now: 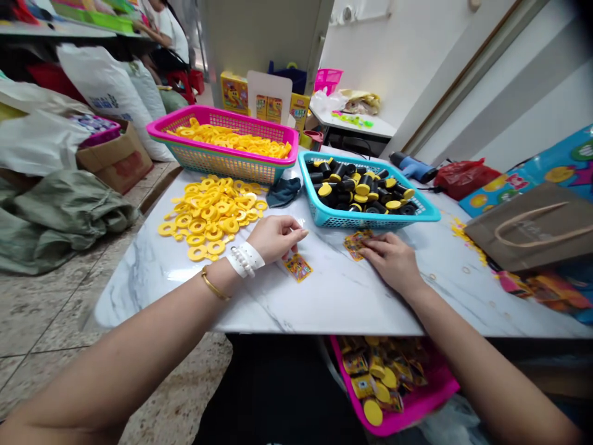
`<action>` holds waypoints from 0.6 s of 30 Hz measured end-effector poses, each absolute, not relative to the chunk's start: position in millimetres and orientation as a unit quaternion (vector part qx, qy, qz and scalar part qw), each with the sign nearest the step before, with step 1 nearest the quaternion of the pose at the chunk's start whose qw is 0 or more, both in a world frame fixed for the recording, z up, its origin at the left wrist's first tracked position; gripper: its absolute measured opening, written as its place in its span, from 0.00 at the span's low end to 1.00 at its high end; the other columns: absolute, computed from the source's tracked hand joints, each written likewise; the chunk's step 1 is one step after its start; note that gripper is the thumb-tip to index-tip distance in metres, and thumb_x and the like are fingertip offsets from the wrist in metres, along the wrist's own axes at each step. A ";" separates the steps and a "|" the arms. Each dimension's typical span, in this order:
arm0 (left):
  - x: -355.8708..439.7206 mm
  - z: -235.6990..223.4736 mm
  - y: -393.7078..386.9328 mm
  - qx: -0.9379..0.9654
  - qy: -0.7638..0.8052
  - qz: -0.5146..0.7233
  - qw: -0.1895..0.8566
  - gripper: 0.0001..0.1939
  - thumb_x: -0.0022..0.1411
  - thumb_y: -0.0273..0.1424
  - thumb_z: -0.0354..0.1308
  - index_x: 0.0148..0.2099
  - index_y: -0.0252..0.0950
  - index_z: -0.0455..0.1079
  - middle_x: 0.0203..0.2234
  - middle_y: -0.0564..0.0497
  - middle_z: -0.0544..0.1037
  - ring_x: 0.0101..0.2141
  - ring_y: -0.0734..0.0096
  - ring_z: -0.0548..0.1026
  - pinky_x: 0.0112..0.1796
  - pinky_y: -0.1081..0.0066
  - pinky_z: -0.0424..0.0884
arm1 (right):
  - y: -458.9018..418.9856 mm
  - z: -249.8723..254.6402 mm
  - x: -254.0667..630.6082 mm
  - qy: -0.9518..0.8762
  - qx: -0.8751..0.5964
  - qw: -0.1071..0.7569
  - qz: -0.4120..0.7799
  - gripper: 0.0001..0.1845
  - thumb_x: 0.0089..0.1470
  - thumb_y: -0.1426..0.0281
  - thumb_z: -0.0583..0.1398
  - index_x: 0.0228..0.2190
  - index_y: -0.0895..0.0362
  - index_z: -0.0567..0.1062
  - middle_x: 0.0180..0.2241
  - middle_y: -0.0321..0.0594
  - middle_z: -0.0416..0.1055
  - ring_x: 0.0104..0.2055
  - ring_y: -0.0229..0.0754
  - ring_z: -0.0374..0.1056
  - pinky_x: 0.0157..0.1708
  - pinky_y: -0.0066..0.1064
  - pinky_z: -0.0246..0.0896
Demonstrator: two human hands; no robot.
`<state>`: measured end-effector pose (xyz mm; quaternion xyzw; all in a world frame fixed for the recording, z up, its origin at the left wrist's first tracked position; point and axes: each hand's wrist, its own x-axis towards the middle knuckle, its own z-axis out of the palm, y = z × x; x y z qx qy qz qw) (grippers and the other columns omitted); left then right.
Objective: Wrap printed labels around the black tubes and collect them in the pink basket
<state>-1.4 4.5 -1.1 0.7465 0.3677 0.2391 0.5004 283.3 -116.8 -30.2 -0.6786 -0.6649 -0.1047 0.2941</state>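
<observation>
Printed cards [299, 267], yellow and multicoloured: one lying on the marbled desk [259, 309], directly below the left fingertips; a small pile [356, 245], edges not squared, just in front of the turquoise basket [370, 219]. Left grip [277, 237]: fingers curled, thumb and forefinger drawn near each other at the card's upper edge; whether it has hold of the card, cannot tell. Right grip [393, 258]: half-closed, palm down, fingertips on the pile's right side; pinching or merely resting, cannot tell. Adjacent stock: black canisters [340, 172] with yellow caps, in the turquoise basket; loose yellow rings [227, 225], heaped left of the left grip; dark cloth [283, 191], between the heap and that basket. Handling note, by judgement: steady the pile with light pressure, part one card by its edge, lift by a corner to avoid creasing, and keep the left wrist clear of the rings.
</observation>
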 end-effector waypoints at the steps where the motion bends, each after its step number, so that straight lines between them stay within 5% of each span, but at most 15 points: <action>1: -1.5 -1.1 4.8 0.742 0.365 0.240 0.508 0.10 0.63 0.36 0.58 0.32 0.35 0.71 0.19 0.54 0.77 0.14 0.80 0.68 0.19 0.80 0.63 | -108.8 -35.4 287.8 -0.663 -0.681 0.297 -0.091 0.11 0.55 0.62 0.64 0.30 0.56 0.84 0.30 0.43 0.77 0.30 0.44 0.73 0.32 0.37 0.70; 6: 0.6 3.8 -1.1 0.708 0.333 0.236 0.576 0.11 0.64 0.35 0.58 0.32 0.34 0.70 0.19 0.54 0.76 0.13 0.82 0.66 0.18 0.81 0.61 | -118.0 -41.0 283.5 -0.631 -0.673 0.378 -0.077 0.08 0.55 0.63 0.65 0.32 0.53 0.84 0.30 0.39 0.75 0.31 0.41 0.71 0.32 0.34 0.69; 13: -3.4 14.4 -11.7 0.682 0.282 0.133 0.662 0.27 0.56 0.53 0.62 0.34 0.30 0.76 0.21 0.49 0.76 0.17 0.77 0.69 0.17 0.78 0.58 | -121.3 -0.2 214.8 -0.739 -0.535 0.380 -0.154 0.09 0.56 0.68 0.66 0.39 0.46 0.84 0.32 0.39 0.74 0.31 0.38 0.69 0.30 0.30 0.68; 18: -7.8 13.0 -4.5 0.638 0.276 0.219 0.685 0.18 0.51 0.43 0.69 0.31 0.32 0.75 0.17 0.57 0.67 0.17 0.83 0.60 0.18 0.79 0.51 | -100.9 8.9 182.1 -0.747 -0.508 0.422 -0.079 0.14 0.56 0.67 0.66 0.44 0.46 0.82 0.36 0.40 0.75 0.33 0.39 0.70 0.32 0.31 0.69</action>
